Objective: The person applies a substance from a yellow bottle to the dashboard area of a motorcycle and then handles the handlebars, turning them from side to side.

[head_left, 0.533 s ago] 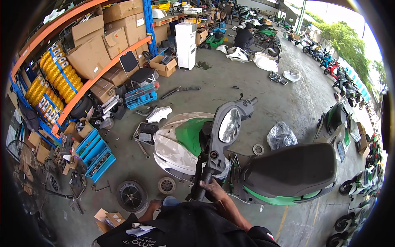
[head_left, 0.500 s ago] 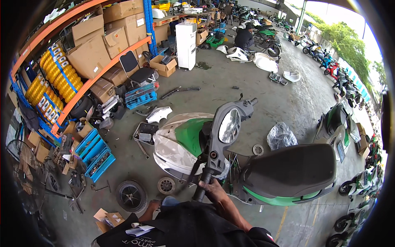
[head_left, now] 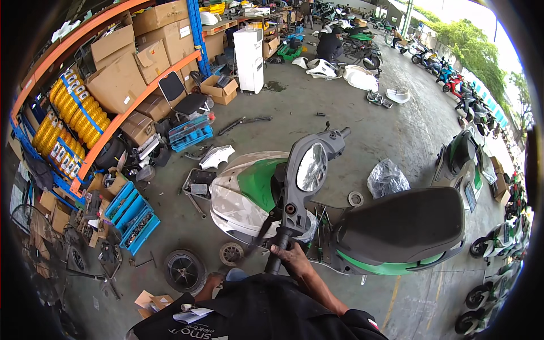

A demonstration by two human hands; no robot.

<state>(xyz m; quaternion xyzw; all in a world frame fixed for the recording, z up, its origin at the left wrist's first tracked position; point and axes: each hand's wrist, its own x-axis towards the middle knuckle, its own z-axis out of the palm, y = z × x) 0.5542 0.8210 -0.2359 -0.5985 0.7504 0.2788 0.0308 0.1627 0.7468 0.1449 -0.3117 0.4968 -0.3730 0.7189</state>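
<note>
A scooter with a white-and-green front body (head_left: 243, 207) stands in front of me, its handlebar turned so that one end points at me. My right hand (head_left: 293, 260) is closed round the black handlebar grip (head_left: 274, 263). Next to the grip a dark lever (head_left: 264, 231) sticks out, and above it sits a round mirror (head_left: 311, 167). The black seat (head_left: 402, 226) lies to the right. Low at my left side, my left hand (head_left: 212, 281) shows only in part beside my body. Its fingers are hidden, and what it touches cannot be made out.
A small wheel with a tyre (head_left: 185, 271) and a round metal part (head_left: 232, 254) lie on the floor. Blue toolboxes (head_left: 135, 220) stand left, below a shelf with cardboard boxes (head_left: 116, 85). Clear plastic wrap (head_left: 388, 178) lies behind the seat. Another person (head_left: 330, 45) crouches far off.
The view has shifted slightly, and the mirror and handlebar sit a little further left and lower or higher by small amounts. My right hand keeps its hold on the grip.
</note>
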